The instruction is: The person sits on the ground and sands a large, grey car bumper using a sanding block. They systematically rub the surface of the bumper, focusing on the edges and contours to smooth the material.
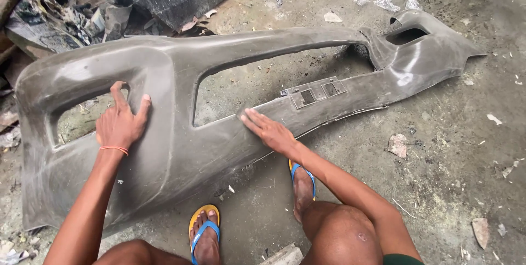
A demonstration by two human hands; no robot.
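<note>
The left hand lay flat with fingers spread on the long grey dusty moulded car bumper, fingertips at the rim of its left cut-out; the right hand pressed flat, fingers together, on the lower bar beside the wide central opening. Neither hand pinched anything. The bumper rested face-up on the gritty concrete floor, its surface dull and matte all over, seemingly unfinished. Crumpled debris crowded the far left; open floor lay to the right.
</note>
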